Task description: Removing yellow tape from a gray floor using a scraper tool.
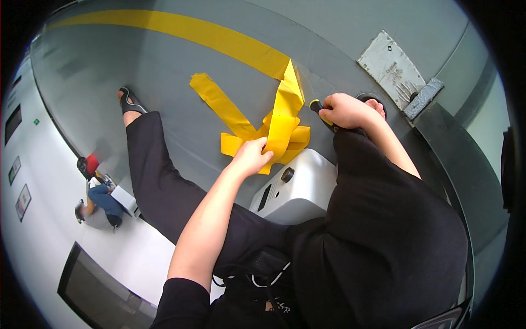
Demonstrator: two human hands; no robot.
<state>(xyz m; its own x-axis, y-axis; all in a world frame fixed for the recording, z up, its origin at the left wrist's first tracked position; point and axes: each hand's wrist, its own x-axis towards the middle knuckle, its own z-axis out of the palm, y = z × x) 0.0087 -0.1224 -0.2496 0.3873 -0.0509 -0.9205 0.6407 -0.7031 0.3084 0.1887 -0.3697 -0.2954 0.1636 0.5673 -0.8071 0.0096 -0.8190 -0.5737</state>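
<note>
My left hand (251,157) grips the loose end of yellow floor-marking tape (283,111) between thumb and fingers. The lifted tape folds and twists upward to where a long flat yellow strip (185,28) still lies on the grey floor. More crumpled loops and a free tail of tape (224,107) spread around that hand. My right hand (347,111) is closed around the black and yellow handle of a hand tool (318,109), just right of the peeled tape. The tool's working end is hidden, so its kind is unclear.
A white box-shaped appliance with a black knob (300,189) stands between my legs. A worn metal plate (392,70) lies on the floor at upper right, beside a dark raised edge (460,152). Another person (100,209) sits by the white wall at left.
</note>
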